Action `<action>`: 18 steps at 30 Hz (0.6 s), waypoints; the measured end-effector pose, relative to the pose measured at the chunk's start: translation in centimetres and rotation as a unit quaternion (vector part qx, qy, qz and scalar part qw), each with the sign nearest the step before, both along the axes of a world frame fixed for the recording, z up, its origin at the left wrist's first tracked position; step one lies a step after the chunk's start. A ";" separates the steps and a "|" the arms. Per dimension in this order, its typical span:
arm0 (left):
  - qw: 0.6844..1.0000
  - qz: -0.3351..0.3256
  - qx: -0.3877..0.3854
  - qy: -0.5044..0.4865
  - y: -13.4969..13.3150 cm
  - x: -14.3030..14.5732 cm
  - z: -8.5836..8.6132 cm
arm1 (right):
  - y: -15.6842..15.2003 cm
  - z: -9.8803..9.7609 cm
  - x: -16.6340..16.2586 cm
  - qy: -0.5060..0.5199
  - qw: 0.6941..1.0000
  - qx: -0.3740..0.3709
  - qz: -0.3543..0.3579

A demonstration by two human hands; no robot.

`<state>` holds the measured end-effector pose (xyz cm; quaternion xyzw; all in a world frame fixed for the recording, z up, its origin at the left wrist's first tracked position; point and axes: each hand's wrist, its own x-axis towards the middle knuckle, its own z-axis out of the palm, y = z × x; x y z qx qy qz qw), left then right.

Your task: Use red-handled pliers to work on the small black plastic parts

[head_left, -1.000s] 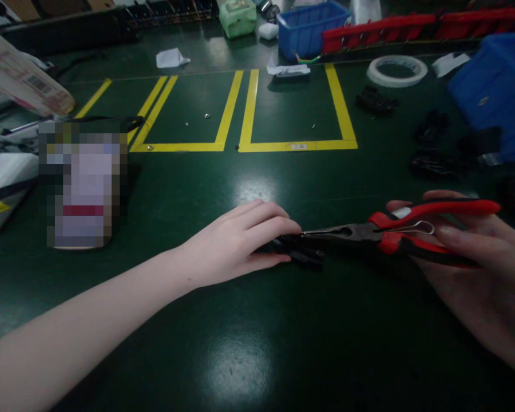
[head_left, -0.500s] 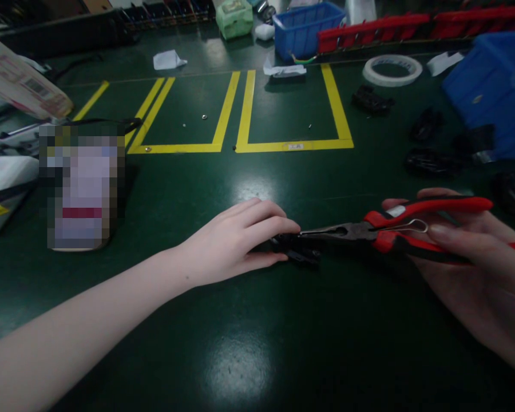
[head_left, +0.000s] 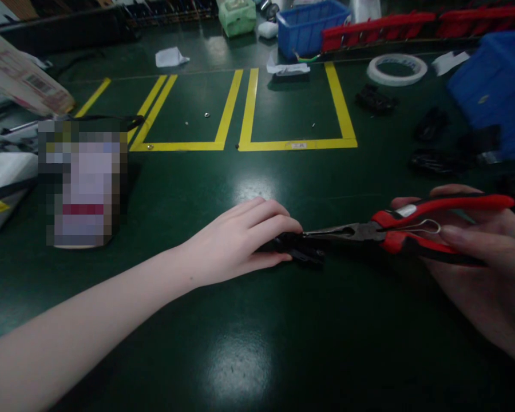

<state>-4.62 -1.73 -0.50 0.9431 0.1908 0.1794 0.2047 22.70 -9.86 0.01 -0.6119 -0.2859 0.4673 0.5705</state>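
Observation:
My left hand (head_left: 253, 234) is closed around a small black plastic part (head_left: 306, 253), pressing it down on the dark green table (head_left: 249, 297). Fingers cover much of that part, so its exact kind is hidden. Red-and-black needle-nose pliers (head_left: 390, 220) lie in the grip of my right hand (head_left: 476, 252). Their narrow jaws point left, and the tips meet the black part beside my left fingertips. Whether the tips pinch anything I cannot tell. A bent wire spring shows between the handles.
Several black parts (head_left: 431, 126) lie at the right by a blue bin (head_left: 493, 86). A tape roll (head_left: 397, 70), another blue basket (head_left: 311, 28) and red trays (head_left: 377, 31) stand behind. Yellow tape lines (head_left: 298, 145) mark the table. A blurred-out object (head_left: 90, 189) sits at left.
The pliers and my right hand have shifted slightly to the right in view. The whole scene has drifted a little too; my left hand keeps its hold on the black part.

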 end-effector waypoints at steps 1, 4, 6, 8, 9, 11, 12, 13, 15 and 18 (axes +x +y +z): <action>1.000 0.000 0.000 0.000 0.0 0.0 0.0 | 0.0 -0.1 0.1 -0.001 1.000 0.003 -0.001; 1.000 -0.002 0.000 -0.006 0.0 0.0 0.0 | -0.1 -0.3 0.3 -0.001 1.000 0.001 0.001; 1.000 -0.005 0.000 -0.009 0.1 0.0 0.0 | -0.2 -0.4 0.4 -0.001 1.000 0.006 0.001; 1.000 -0.005 0.000 -0.009 0.1 0.0 -0.1 | -0.3 -0.5 0.4 0.003 1.000 0.009 0.001; 1.000 -0.005 0.000 -0.009 0.1 0.0 -0.1 | -0.3 -0.6 0.4 0.004 1.000 0.009 0.001; 1.000 -0.005 0.000 -0.007 0.1 0.0 -0.1 | -0.3 -0.6 0.4 0.003 1.000 0.003 0.000; 1.000 -0.005 0.000 -0.005 0.1 0.0 -0.1 | -0.2 -0.6 0.4 0.000 1.000 0.000 -0.002; 1.000 -0.005 0.000 -0.004 0.1 0.0 -0.1 | -0.2 -0.6 0.3 -0.004 1.000 -0.003 -0.005; 1.000 -0.005 0.002 -0.004 0.1 0.0 -0.1 | -0.1 -0.6 0.3 -0.010 1.000 -0.011 -0.010; 1.000 -0.007 0.004 -0.006 0.1 0.0 -0.1 | 0.0 -0.5 0.4 -0.018 1.000 -0.022 -0.014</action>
